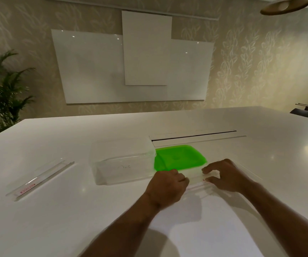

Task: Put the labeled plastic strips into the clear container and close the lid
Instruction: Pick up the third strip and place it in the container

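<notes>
- On a white table (pixel 75 210), near the middle: a clear container (pixel 121 160), open-topped, seemingly empty, blurred at its edges.
- Just right of the clear container and touching its right end: a bright green lid (pixel 179 157), lying flat on the table, off the container.
- In front of the green lid, both hands on a clear plastic strip (pixel 197 184) with a red label faintly visible near the right fingers.
- Left hand (pixel 168 184): fingers curled together into a loose fist over the strip's left part; cannot tell for sure whether clamped on it.
- Right hand (pixel 225 176): fingers bent and slightly apart, fingertips (pixel 206 170) pressed down at the strip; grip itself blurred, so cannot tell whether pinching or only touching.
- Well to the left, apart from the container: a second clear plastic strip (pixel 40 179), lying diagonally on the table, red label at its near end.
- Behind the container: a long slot with a flap (pixel 195 137) set into the tabletop.
- Farther back: white wall panels (pixel 131 67) on patterned wallpaper, a potted palm (pixel 3 93) at far left.
</notes>
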The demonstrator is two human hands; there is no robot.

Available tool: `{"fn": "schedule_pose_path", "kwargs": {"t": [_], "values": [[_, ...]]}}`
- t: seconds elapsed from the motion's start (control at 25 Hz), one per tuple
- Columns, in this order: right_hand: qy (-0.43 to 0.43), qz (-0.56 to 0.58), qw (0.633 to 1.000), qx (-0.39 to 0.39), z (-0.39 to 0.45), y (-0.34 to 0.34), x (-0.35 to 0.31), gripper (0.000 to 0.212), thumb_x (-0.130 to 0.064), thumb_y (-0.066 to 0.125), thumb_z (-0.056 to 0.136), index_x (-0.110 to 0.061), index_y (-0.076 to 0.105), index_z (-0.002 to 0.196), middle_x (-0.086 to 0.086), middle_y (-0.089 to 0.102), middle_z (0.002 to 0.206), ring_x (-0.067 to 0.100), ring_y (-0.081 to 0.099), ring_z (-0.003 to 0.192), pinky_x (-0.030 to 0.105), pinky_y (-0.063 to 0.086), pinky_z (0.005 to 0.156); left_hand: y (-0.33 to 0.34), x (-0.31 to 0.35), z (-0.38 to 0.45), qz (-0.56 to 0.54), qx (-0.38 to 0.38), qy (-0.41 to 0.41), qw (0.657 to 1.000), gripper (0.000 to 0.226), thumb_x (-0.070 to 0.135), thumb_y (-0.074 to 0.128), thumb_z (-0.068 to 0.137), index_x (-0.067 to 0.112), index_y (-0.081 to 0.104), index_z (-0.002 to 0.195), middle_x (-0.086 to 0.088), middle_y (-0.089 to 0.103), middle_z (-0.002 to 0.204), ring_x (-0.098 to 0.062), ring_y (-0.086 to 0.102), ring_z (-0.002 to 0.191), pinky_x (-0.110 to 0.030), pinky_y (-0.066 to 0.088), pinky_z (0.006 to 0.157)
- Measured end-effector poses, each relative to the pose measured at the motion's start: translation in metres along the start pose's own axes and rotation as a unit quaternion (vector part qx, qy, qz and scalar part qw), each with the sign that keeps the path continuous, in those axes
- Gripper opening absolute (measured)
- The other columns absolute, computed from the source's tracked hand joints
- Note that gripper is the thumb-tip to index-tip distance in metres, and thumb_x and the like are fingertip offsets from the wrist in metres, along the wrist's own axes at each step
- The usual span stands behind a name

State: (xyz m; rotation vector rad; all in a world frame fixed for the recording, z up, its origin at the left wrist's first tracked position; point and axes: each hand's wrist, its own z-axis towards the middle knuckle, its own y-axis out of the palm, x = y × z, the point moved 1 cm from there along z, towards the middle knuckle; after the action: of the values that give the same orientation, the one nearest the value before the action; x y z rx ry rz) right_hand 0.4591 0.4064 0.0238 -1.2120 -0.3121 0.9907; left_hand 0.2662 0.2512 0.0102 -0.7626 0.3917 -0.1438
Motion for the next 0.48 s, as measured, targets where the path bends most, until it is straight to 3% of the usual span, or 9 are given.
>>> {"fn": "schedule_pose_path", "kwargs": {"t": [0.12,0.2,0.32,0.48], "values": [[-0.015,-0.029,0.993,-0.117,0.008,-0.01,-0.004,0.072,-0.037,0.083,0.065,-0.032,0.058,0.132,-0.01,0.063,0.127,0.013,0.058,0.117,0.029,0.043,0.102,0.002,-0.003,-0.005,0.025,0.08,0.079,0.993,0.006,0.008,0.07,0.082,0.012,0.075,0.083,0.001,0.067,0.068,-0.019,0.058,0.059,-0.028,0.043,0.044],[-0.01,-0.038,0.984,-0.176,0.013,-0.012,-0.008,0.087,-0.038,0.084,0.065,-0.032,0.046,0.142,-0.01,0.055,0.135,0.011,0.051,0.123,0.026,0.038,0.105,0.004,-0.005,-0.007,0.037,0.106,0.108,0.988,0.009,0.007,0.068,0.085,0.009,0.076,0.087,-0.001,0.069,0.073,-0.019,0.061,0.061,-0.029,0.046,0.047],[-0.001,0.01,0.981,-0.193,0.018,-0.011,-0.016,0.084,-0.032,0.089,0.062,-0.026,0.053,0.137,-0.007,0.064,0.126,0.004,0.056,0.111,0.019,0.04,0.098,0.003,-0.01,-0.009,0.047,0.125,0.122,0.983,0.011,0.006,0.066,0.088,0.009,0.076,0.089,-0.002,0.071,0.077,-0.02,0.064,0.065,-0.03,0.048,0.051],[-0.008,0.031,0.987,-0.16,0.019,-0.012,-0.028,0.075,-0.029,0.091,0.057,-0.021,0.06,0.126,-0.005,0.064,0.113,0.012,0.058,0.104,0.027,0.047,0.093,-0.001,-0.02,-0.011,0.038,0.166,0.091,0.981,0.007,0.017,0.07,0.088,0.019,0.076,0.092,0.004,0.074,0.092,-0.025,0.068,0.079,-0.034,0.051,0.068]]}}
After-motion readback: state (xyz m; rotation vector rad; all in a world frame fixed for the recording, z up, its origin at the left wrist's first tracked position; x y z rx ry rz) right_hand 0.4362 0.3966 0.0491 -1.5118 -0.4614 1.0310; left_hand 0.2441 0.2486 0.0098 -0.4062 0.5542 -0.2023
